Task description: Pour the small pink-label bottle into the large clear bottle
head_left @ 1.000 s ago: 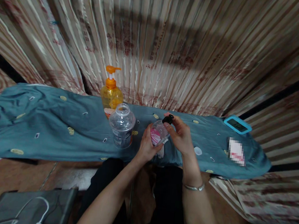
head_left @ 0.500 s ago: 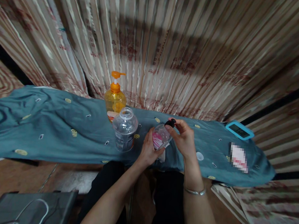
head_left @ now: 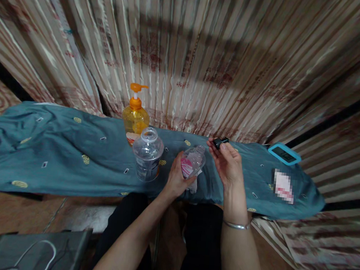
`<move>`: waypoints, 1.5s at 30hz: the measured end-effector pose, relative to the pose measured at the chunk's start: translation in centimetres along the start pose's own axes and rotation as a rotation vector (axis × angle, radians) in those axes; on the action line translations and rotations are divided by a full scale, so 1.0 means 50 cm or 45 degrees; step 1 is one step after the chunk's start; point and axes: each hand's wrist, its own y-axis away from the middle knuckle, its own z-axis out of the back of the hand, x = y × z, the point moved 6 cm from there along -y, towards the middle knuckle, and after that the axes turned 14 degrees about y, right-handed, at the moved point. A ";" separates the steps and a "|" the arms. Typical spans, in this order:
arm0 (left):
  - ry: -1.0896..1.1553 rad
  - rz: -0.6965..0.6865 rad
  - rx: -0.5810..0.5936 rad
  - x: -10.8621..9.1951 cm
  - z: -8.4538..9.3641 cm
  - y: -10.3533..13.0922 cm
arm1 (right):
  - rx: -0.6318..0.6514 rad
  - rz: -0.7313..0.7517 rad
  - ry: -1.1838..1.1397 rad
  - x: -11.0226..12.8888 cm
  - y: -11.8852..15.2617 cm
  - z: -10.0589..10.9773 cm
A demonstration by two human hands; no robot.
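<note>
While the right hand (head_left: pixel 230 166) is pinching the black cap (head_left: pixel 219 143) between its fingers, the left hand (head_left: pixel 175 181) is wrapping its fingers around the uncapped, pink-labelled bottle (head_left: pixel 190 162), tilting over the worktop (head_left: pixel 60 162)

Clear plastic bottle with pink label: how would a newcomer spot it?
Over the teal patterned cloth, find the left hand. It holds the tilted, capless bottle. Its pink label separates it from the upright clear plastic bottle and amber pump bottle.
</note>
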 end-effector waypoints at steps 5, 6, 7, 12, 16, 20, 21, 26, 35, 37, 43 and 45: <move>-0.011 -0.033 0.015 -0.004 0.006 0.001 | -0.184 -0.195 0.292 -0.109 0.009 0.086; -0.014 -0.041 0.021 -0.006 0.007 0.001 | -0.202 -0.240 0.390 -0.132 0.017 0.103; -0.016 -0.048 0.025 -0.007 0.007 0.002 | -0.216 -0.282 0.493 -0.153 0.027 0.121; -0.046 -0.051 0.038 -0.009 0.008 0.004 | -0.240 -0.427 1.011 -0.213 0.075 0.202; -0.034 -0.024 0.037 -0.004 0.008 0.006 | -0.231 -0.502 1.346 -0.228 0.097 0.242; 0.026 -0.014 0.040 -0.002 0.013 0.008 | -0.168 -0.485 1.509 -0.236 0.099 0.243; 0.041 -0.009 0.042 -0.002 0.014 0.009 | -0.160 -0.475 1.534 -0.236 0.098 0.241; 0.035 0.025 0.051 -0.007 0.019 0.013 | -0.255 -0.384 1.566 -0.213 0.100 0.234; 0.006 0.101 0.030 0.001 0.015 0.020 | -0.290 -0.059 1.022 -0.145 0.128 0.127; 0.001 0.086 0.017 0.002 0.013 0.020 | -0.177 0.045 0.847 -0.132 0.134 0.072; -0.016 0.027 -0.004 0.003 0.010 0.020 | 0.050 0.162 0.662 -0.096 0.155 -0.039; -0.009 0.020 -0.002 0.006 0.010 0.021 | 0.016 0.166 0.679 -0.085 0.163 -0.043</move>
